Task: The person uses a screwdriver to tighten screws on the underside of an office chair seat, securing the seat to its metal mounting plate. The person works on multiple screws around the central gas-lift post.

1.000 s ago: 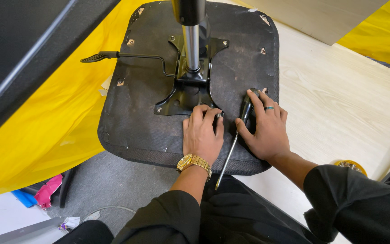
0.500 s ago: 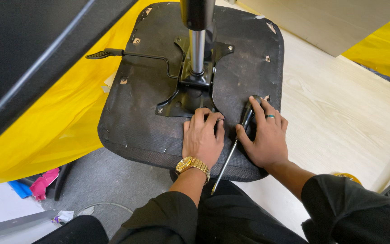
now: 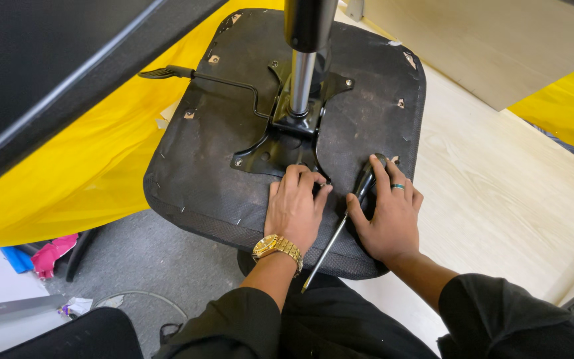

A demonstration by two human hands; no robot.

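Two hands rest flat on the upturned chair seat (image 3: 200, 173). Your left hand (image 3: 293, 209) has its fingers (image 3: 303, 183) spread, gripping nothing, tips touching the near edge of the black metal mounting plate (image 3: 280, 143). Your right hand (image 3: 386, 213) pins a screwdriver (image 3: 340, 226) under thumb and forefinger, not truly closed around it; its shaft runs back between your wrists. You look to be checking the plate's seating. Next calls for lifting the screwdriver into a proper grip toward a plate screw just beyond your left fingertips.

Two hands (image 3: 293, 209), one screwdriver (image 3: 347, 216), one chair seat (image 3: 200, 166)
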